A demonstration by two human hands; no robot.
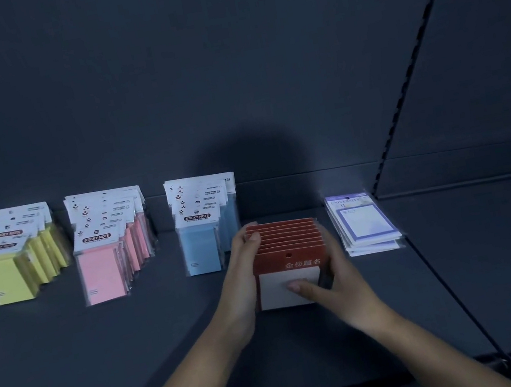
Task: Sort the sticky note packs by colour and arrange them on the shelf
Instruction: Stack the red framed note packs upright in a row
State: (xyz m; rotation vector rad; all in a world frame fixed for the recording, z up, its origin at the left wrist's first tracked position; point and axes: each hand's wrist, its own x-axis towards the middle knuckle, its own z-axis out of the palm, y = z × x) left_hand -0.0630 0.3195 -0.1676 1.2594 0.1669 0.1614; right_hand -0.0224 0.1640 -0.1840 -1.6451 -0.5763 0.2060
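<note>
red packs [284, 239] upright row | right of blue packs [202, 247] | on shelf [138, 350]

Dim light, dark shelf [108, 372], dark back panel [191, 68]

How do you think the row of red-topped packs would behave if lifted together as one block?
Probably loosely: the red-topped packs are separate pieces, so middle ones could slip out unless the left hand and right hand squeeze inward. They stand upright on narrow edges, so might topple like dominoes if released.

Forearms reach forward — left hand [242, 274] and right hand [334, 281] clasp the red-topped packs [285, 242] between them, fingers curled.
</note>
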